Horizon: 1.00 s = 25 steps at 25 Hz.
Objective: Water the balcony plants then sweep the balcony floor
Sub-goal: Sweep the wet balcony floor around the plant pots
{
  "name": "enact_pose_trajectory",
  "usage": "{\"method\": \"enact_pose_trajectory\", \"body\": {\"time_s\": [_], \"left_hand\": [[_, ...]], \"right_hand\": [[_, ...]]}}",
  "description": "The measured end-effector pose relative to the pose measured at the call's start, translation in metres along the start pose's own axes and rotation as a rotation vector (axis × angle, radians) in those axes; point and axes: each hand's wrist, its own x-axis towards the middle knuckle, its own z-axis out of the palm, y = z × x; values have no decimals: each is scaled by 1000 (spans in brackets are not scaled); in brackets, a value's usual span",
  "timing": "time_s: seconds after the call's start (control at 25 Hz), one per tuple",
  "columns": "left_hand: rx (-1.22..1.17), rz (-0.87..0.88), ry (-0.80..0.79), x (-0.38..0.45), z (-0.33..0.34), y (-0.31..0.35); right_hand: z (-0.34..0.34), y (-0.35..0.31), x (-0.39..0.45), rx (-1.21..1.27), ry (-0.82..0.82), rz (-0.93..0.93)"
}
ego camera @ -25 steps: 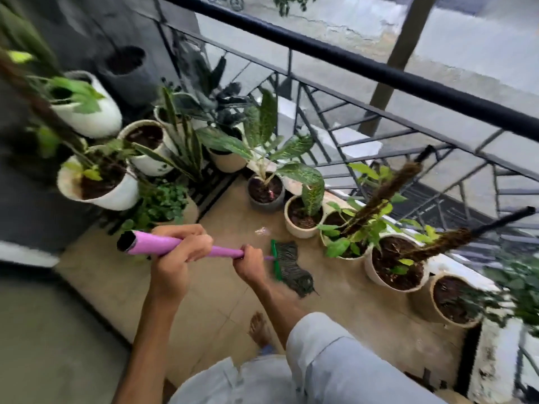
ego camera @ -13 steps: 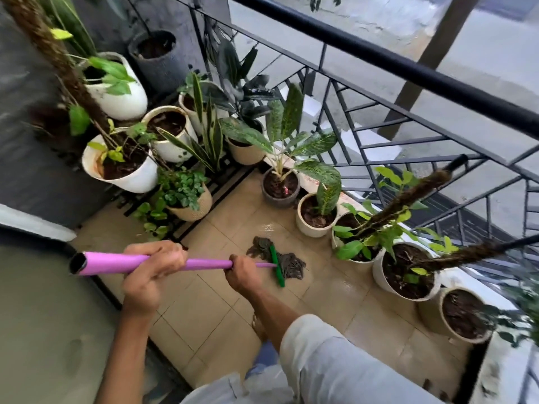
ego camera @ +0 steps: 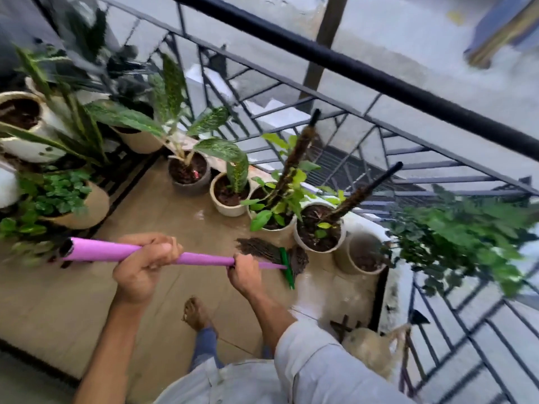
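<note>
A broom with a purple handle (ego camera: 105, 250) lies across the view, its green band and dark bristles (ego camera: 274, 253) down on the wet tiled balcony floor (ego camera: 175, 217). My left hand (ego camera: 145, 260) grips the upper part of the handle. My right hand (ego camera: 243, 272) grips it lower down, just behind the bristles. The bristles sit beside a row of potted plants (ego camera: 230, 193) that runs along the railing. More pots with leafy plants (ego camera: 67, 196) stand at the left.
A black metal railing (ego camera: 350, 65) borders the balcony at the right and far side. A leafy green bush (ego camera: 466, 237) hangs at the right. My bare foot (ego camera: 197, 313) stands on the tiles below the broom. A beige object (ego camera: 376, 354) lies by the railing's base.
The view has swung right and the broom head has moved right along the floor, from the middle of the tiles to beside the pots nearest the railing. Both hands keep their grip.
</note>
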Motion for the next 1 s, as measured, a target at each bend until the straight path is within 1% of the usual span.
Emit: {"method": "enact_pose_trajectory", "body": {"time_s": [0.12, 0.28, 0.4, 0.52, 0.64, 0.68, 0.76, 0.88, 1.0], "left_hand": [[22, -79, -58, -3, 61, -58], [87, -217, -201, -15, 145, -124], [173, -243, -344, -23, 218, -161], [217, -235, -453, -26, 286, -178], [260, -249, -526, -15, 327, -181], [271, -246, -533, -13, 335, -183], [269, -229, -503, -16, 341, -185], [240, -248, -429, -26, 327, -188], [186, -244, -485, -19, 306, -180]], "right_hand": [[-29, 93, -21, 7, -1, 125], [-76, 202, -54, 9, 3, 300], [-116, 278, -76, 18, 46, 412], [-155, 329, -85, 51, 100, 486], [-181, 351, -84, 90, 197, 523], [-182, 358, -85, 90, 227, 523], [-180, 363, -87, 53, 221, 493], [-160, 348, -94, 101, 208, 505], [-137, 324, -99, 76, 196, 474]]}}
